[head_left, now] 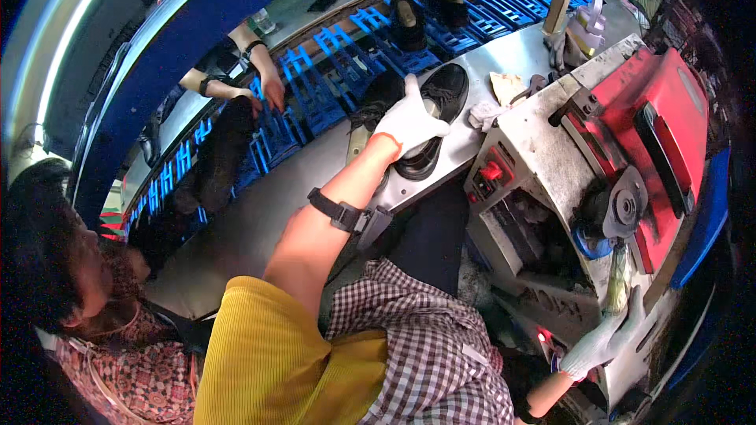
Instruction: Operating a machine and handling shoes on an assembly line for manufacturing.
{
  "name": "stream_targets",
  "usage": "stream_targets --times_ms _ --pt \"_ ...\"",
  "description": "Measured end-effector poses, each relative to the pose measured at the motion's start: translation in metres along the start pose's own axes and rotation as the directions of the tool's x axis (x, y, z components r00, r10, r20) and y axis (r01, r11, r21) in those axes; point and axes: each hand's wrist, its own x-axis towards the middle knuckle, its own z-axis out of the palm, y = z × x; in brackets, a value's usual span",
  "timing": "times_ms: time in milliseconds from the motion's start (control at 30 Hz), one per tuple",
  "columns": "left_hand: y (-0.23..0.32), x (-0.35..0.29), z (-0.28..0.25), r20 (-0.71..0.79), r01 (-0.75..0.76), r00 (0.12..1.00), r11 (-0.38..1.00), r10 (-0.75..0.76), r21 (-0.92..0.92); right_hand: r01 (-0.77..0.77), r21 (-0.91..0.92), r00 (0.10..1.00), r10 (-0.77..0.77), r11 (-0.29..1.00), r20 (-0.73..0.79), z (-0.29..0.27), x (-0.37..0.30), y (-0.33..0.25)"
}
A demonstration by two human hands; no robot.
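In a white glove, my left hand (409,120) grips a black lace-up shoe (447,88) standing on the metal bench, its toe pointing away from me. My fingers lie along the shoe's left side and the thumb crosses over its opening. Just left of it stands a second black shoe (383,94), partly hidden by my hand. Down at the right, my gloved right hand (605,346) has its fingers stretched out against the machine's side. Right above those fingers hangs a handle wrapped in clear film (619,279), below a round black part (626,203) of the machine.
A red and off-white machine (543,142) with a red switch (494,171) stands at my right. Beyond the metal bench (264,193) runs a blue slatted conveyor (323,79) carrying black shoes (408,22). Another person's hands (269,90) reach over it; one more person (118,291) is at my left.
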Motion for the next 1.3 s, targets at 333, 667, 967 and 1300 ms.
stream_targets --times_ms 333,667,967,1300 --pt "-0.002 -0.101 -0.12 -0.641 0.208 0.619 0.693 0.453 0.69 -0.143 0.483 0.971 0.217 0.864 -0.099 -0.025 -0.018 -0.025" --pt "-0.125 -0.065 -0.149 0.04 0.224 0.962 0.865 -0.27 0.449 -0.228 0.573 0.934 0.342 0.787 -0.098 -0.027 -0.029 -0.039" --pt "-0.111 -0.077 -0.134 -0.185 0.232 0.969 0.854 -0.163 0.465 -0.267 0.487 0.919 0.372 0.832 -0.131 -0.029 -0.034 -0.048" --pt "-0.075 -0.113 -0.113 -0.239 0.13 0.971 0.887 -0.023 0.442 -0.007 0.482 0.976 0.11 0.876 -0.186 -0.022 -0.024 -0.066"
